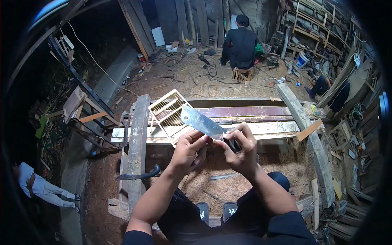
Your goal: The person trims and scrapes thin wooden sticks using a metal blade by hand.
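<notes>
at centre, the right hand (241,148) is gripping the cleaver (201,121); the left hand (185,152) is hiding its hold, its fingers risking cuts should the blade slip.

Long planks form the counter (269,128), a pale board in front of a dark red plank (249,111). A left beam (139,134) and a right beam (297,107) cross over them. A barred wooden frame (165,106) tilts at the left part; a curved blade (141,176) lies across the left beam, a brown wood strip (309,130) across the right.
</notes>
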Motion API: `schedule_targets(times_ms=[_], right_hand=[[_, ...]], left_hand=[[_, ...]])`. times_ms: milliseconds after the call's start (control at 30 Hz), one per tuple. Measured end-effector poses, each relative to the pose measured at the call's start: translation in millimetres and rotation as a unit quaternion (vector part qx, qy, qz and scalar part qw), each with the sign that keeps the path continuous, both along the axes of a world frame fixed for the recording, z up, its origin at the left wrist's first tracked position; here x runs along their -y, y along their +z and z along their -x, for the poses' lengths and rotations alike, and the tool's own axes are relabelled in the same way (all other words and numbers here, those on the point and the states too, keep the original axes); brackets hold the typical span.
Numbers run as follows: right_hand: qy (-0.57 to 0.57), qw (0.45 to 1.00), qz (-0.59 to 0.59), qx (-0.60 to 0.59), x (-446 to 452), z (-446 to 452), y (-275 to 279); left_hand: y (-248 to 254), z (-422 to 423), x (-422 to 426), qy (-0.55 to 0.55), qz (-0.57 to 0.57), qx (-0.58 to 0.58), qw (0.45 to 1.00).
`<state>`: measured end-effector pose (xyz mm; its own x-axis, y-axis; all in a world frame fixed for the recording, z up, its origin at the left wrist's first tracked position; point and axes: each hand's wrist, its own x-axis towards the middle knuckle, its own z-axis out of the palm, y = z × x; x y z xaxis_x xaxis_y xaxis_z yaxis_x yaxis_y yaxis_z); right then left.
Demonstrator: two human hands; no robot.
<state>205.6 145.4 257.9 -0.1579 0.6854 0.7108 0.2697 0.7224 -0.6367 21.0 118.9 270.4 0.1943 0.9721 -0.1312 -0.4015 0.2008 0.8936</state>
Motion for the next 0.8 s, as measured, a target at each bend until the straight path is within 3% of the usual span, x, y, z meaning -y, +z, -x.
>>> schedule_targets(times_ms=[367,433,500,800], right_hand=[[0.008,1.000,0.022,0.011,5,7,0],[0.014,1.000,-0.006,0.028,3,8,0],[-0.037,0.999,0.003,-0.031,-4,12,-7],[0.002,1.000,-0.004,-0.009,7,14,-5]], left_hand=[[-25,0,5,0.026,0.037,0.006,0.999],[-22,-1,5,0.004,0.001,0.027,1.000],[-14,-9,9,0.055,0.062,0.036,0.996],[-15,-7,12,0.040,0.033,0.038,0.998]])
